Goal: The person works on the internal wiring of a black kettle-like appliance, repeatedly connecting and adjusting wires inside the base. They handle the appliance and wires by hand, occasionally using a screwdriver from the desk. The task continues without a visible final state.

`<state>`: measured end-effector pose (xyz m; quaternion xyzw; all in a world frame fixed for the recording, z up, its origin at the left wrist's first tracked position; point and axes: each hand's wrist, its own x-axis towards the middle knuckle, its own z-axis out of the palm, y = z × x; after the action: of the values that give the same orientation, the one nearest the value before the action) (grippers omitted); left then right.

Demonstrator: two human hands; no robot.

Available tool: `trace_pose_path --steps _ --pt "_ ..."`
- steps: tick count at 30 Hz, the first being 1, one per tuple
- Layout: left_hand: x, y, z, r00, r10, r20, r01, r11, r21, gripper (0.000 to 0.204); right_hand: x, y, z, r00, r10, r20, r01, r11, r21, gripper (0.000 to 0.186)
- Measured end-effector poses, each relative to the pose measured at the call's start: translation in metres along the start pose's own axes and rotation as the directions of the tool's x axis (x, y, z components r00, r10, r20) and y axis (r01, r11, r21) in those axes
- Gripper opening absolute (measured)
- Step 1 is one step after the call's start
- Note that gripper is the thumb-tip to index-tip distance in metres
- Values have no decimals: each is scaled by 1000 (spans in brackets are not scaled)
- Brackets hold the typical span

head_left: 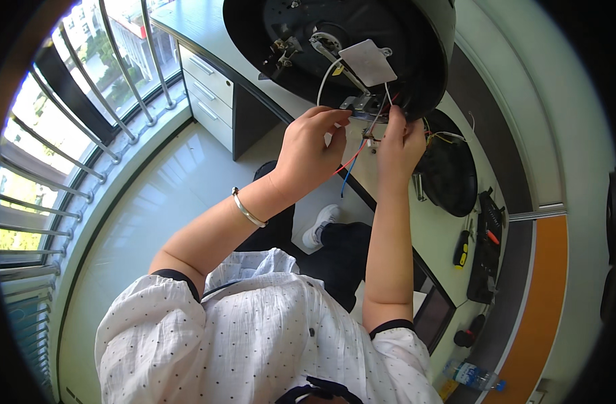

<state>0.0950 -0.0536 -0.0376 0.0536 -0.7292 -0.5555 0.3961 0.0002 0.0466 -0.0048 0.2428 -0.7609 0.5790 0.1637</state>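
A black round appliance housing (432,34), much like a rice cooker's, is tipped over on the table with its wired inside facing me. From it hangs a pale flat plate (368,62) beside a white wire (323,82). My left hand (311,148) is closed, its fingertips against the metal bracket (363,106) at the housing's lower rim; what they pinch is hidden. Close by, my right hand (401,145) pinches thin wire at the same rim. Red wire (348,161) and blue wire (345,183) dangle loose between the hands.
A black round cover (449,172) with wires lies right of my right hand. Farther along are a yellow-black screwdriver (461,249), a black tool case (486,252) and a plastic bottle (473,376). White drawers (207,94) stand at left, beside a barred window (59,135).
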Motion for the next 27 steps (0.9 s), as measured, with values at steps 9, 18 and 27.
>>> trace_pose_path --steps 9,18,27 --pt "10 -3 3 993 118 31 -121 978 167 20 7 7 0 999 -19 -40 15 994 -109 26" --pt "10 5 -12 872 470 -137 -406 851 333 18 5 -4 2 993 -107 -43 99 983 -155 22" --pt "7 2 -7 962 225 -153 -197 964 180 26 3 -1 3 985 -146 -88 129 977 -172 22"
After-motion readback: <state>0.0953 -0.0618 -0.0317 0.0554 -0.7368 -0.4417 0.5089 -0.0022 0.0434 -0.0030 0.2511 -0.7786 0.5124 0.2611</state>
